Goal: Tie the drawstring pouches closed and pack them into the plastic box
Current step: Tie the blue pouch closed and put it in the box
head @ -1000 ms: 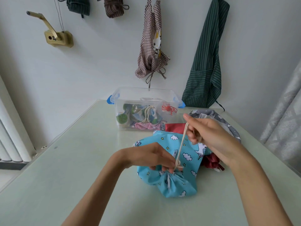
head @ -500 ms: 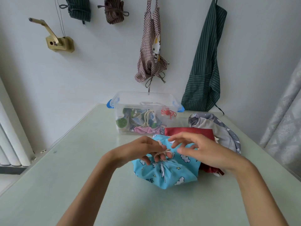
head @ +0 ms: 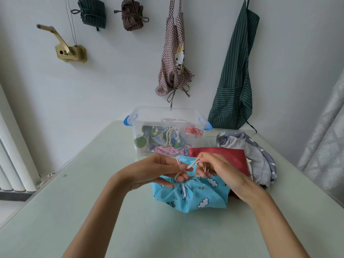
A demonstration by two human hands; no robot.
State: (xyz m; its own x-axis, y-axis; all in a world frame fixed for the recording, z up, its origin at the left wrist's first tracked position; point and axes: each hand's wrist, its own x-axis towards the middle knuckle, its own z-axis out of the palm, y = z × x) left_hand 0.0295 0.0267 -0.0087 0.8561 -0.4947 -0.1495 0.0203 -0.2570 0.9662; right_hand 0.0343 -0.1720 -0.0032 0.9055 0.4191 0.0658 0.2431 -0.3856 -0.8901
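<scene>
Blue pouch, cloud and star print, mouth gathered shut; lay on the tabletop near its middle, just in front of the plastic box. Cream drawstring ran up from the gathered neck, looped round a finger of the left hand and stretched across to the right hand.

Left hand: fingers curled, cord wound round one of them, fingertips resting at the pouch neck. Right hand: fingers curled, pinched the cord's other end above the pouch. Both hands close together, joined by the taut cord.

Plastic box, clear, blue latches at both ends; stood at the far edge of the tabletop, lid off. Held several printed pouches already tied, plus a small one with a red cord.

Red pouch, flat; lay to the right of the blue one, partly under the right hand. Grey pouch, cloud print, slack; lay beyond it toward the right edge.

Wall behind: checked apron, green striped apron, two tied cloth bundles, brass-coloured crank fitting.
</scene>
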